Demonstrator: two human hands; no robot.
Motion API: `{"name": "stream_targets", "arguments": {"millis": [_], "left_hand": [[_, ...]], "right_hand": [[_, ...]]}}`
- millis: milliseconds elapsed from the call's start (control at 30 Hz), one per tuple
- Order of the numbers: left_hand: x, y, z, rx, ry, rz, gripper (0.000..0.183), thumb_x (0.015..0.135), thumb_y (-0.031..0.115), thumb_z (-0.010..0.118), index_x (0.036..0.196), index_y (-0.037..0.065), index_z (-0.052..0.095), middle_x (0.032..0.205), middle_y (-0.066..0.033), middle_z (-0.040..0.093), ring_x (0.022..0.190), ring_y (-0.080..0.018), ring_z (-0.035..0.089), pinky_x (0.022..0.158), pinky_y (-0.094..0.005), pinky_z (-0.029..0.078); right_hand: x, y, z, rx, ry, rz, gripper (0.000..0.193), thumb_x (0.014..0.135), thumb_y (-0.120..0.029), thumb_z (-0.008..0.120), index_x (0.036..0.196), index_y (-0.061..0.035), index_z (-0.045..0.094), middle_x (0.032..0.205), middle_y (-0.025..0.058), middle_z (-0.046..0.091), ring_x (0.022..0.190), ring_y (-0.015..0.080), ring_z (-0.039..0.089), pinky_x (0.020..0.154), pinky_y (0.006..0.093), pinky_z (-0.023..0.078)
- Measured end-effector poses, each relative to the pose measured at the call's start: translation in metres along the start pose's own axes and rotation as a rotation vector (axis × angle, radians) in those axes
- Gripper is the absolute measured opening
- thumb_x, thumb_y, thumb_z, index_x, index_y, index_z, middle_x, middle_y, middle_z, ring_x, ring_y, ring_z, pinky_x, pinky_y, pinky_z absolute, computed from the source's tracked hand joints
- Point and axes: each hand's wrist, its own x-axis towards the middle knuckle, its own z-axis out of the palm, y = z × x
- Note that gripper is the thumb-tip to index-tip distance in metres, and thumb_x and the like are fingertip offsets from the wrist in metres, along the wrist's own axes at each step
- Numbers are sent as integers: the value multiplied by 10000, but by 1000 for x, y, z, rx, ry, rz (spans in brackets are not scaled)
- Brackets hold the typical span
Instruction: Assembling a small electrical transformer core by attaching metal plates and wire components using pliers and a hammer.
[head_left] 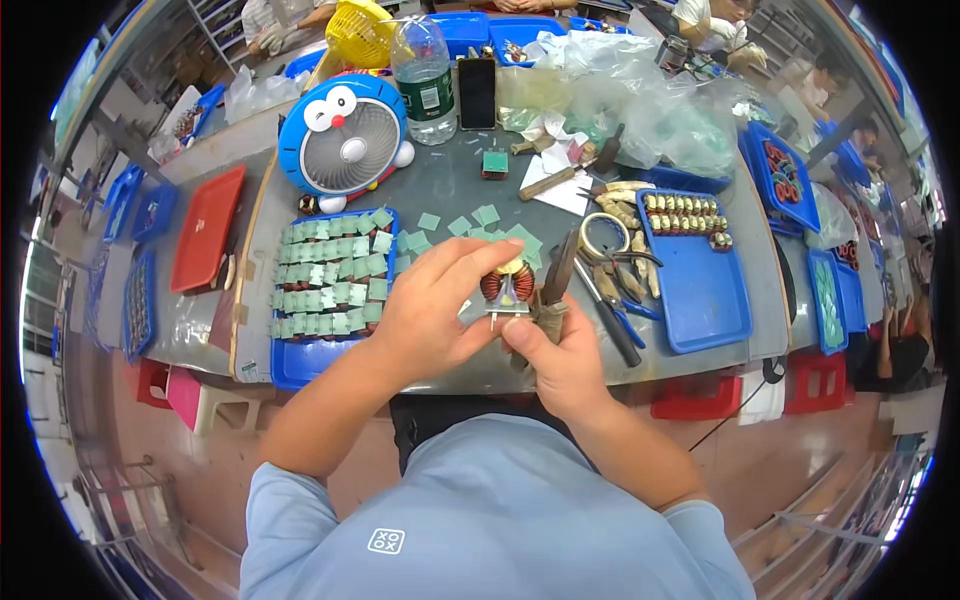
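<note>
Between my hands is a copper-wound toroidal coil [508, 286] with a yellowish top and a small green board at its base, pins pointing down. My left hand [432, 300] grips it, fingertips over the top and thumb at the board. My right hand [562, 352] is closed around a tool with a wrapped handle and a dark pointed blade [562, 262]; its thumb presses the board's edge. Beyond the hands lie several loose green squares [485, 214]. At left, a blue tray [300, 372] holds rows of coils with green boards on them.
Right of my hands lie pliers [612, 300], a tape roll [604, 235] and a blue tray [700, 300] with yellow-topped coils. A blue fan [345, 140], a bottle [424, 85], a phone [477, 95] and plastic bags [640, 95] stand or lie farther back. Other people sit across the bench.
</note>
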Motion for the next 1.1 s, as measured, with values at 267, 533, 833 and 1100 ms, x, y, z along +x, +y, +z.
{"name": "stream_targets", "arguments": {"millis": [267,533,833,1100], "left_hand": [[3,2,6,110,178,89,617,646,212,871,1204,47,666,1016,-109,681,858,-278,662,731,-369,531],[8,0,0,112,155,107,603,639,180,846,1192,26,659,1015,-130,680,837,-304,650,725,-390,522],[8,-2,-14,-88,-22,18,715,717,107,824,1361,15,529,1263,-167,613,1079,-313,632,939,-385,494],[2,-18,-16,-447,-77,-156,759,810,15,720,1493,17,390,1351,-160,600,1229,-262,602,1071,-382,440]], "right_hand": [[-2,-9,11,-72,41,-10,309,935,-152,741,1153,-48,549,1011,-9,627,893,59,574,780,230,472],[4,0,12,-66,52,-29,280,948,-165,726,1142,-54,556,985,-14,624,846,45,554,729,220,462],[5,-7,3,-89,64,-20,309,970,-231,700,1168,-42,556,982,14,642,861,83,580,770,256,485],[16,-7,-2,-36,32,-66,318,971,-246,697,1172,-37,565,996,27,640,879,107,592,805,282,501]]}}
